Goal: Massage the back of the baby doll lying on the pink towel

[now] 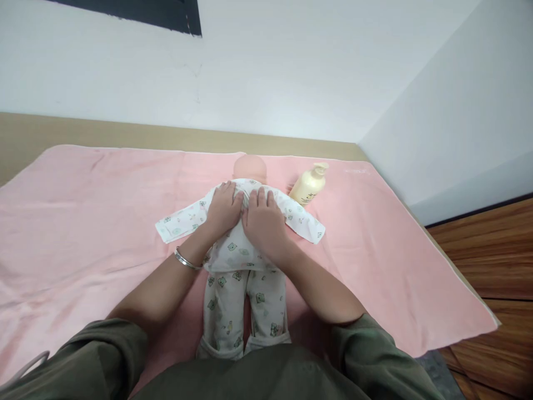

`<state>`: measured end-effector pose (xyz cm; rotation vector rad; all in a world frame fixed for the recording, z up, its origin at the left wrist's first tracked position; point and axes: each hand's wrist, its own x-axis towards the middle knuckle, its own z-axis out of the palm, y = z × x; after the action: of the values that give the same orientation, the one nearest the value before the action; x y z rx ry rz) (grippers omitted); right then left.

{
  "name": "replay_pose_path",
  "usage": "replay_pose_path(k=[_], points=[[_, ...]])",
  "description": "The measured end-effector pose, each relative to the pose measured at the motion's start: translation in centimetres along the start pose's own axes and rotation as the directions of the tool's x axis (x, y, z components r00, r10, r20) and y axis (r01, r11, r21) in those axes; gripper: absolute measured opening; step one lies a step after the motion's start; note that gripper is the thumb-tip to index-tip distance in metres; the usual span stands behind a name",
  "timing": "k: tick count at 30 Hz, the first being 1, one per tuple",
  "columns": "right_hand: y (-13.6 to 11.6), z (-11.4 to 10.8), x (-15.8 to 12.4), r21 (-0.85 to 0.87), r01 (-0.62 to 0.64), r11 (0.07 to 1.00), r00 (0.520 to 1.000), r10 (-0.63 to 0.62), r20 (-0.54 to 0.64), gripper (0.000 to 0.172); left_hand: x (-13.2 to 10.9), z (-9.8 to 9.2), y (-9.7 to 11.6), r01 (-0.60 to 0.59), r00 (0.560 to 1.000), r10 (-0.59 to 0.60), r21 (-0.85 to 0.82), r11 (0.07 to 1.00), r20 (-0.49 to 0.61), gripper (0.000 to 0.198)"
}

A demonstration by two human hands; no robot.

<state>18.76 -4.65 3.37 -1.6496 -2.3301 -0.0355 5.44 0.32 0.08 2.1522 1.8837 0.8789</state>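
Observation:
A baby doll point(232, 251) in white patterned top and trousers lies face down in front of me, the back of its bald head point(249, 166) pointing away. My left hand point(225, 208) rests flat on the left side of its upper back, fingers stretched out. Beside it, my right hand point(264, 222) lies flat on the right side, fingers extended toward the doll's shoulder. The two hands almost meet at the middle. Both sleeves spread out sideways; the doll's own hands do not show. A silver bangle point(186, 258) circles my left wrist.
A cream pump bottle point(308, 184) stands tilted in view just beyond the doll's right sleeve. Under everything spreads a pink sheet point(104, 222) on a wooden surface. White walls point(270, 72) rise behind and to the right; wood-grain panels point(495, 261) are at lower right.

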Motion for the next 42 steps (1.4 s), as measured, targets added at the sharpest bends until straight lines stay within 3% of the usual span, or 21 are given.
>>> replay_pose_path(k=[4, 9, 17, 21, 26, 31, 34, 39, 42], points=[[1.0, -0.2, 0.6, 0.051, 0.081, 0.995, 0.996, -0.083, 0.032, 0.056, -0.9, 0.2, 0.7, -0.001, 1.0, 0.001, -0.008, 1.0, -0.011, 0.048], [4.3, 0.0, 3.5, 0.161, -0.118, 0.98, 0.986, 0.096, 0.137, 0.066, -3.1, 0.4, 3.6, -0.051, 0.997, 0.054, 0.059, 0.997, -0.063, 0.055], [0.3, -1.1, -0.4, 0.05, 0.007, 0.999, 0.995, -0.012, 0.099, 0.061, -0.5, -1.3, 1.3, 0.029, 0.999, -0.029, -0.003, 1.0, 0.039, 0.058], [1.7, -1.5, 0.9, 0.098, 0.036, 0.995, 0.988, -0.05, 0.148, 0.059, -1.8, -1.5, 3.0, 0.031, 0.999, -0.032, 0.073, 0.997, 0.016, 0.057], [4.1, -1.1, 3.6, 0.149, -0.102, 0.984, 0.984, 0.078, 0.159, 0.063, -3.4, -0.5, 4.5, -0.013, 0.999, 0.016, 0.075, 0.997, -0.037, 0.055], [1.4, -0.6, 0.9, 0.035, 0.003, 0.999, 0.999, -0.005, 0.047, 0.058, -1.1, -1.3, 2.5, 0.019, 1.0, -0.019, -0.003, 1.0, 0.01, 0.041], [0.2, -0.6, -0.2, -0.02, 0.027, 0.999, 0.998, -0.026, 0.05, 0.058, -0.2, -2.1, 2.2, 0.037, 0.999, -0.037, -0.006, 0.999, 0.035, 0.031], [3.0, -0.6, 2.4, 0.095, 0.074, 0.993, 0.992, -0.083, 0.091, 0.054, -2.2, -2.5, 4.1, 0.008, 1.0, -0.007, -0.04, 0.999, 0.023, 0.028], [4.2, -0.4, 3.5, 0.137, -0.028, 0.99, 0.994, 0.014, 0.104, 0.057, -2.9, -2.3, 4.4, -0.041, 0.999, 0.044, -0.08, 0.996, 0.026, 0.034]])
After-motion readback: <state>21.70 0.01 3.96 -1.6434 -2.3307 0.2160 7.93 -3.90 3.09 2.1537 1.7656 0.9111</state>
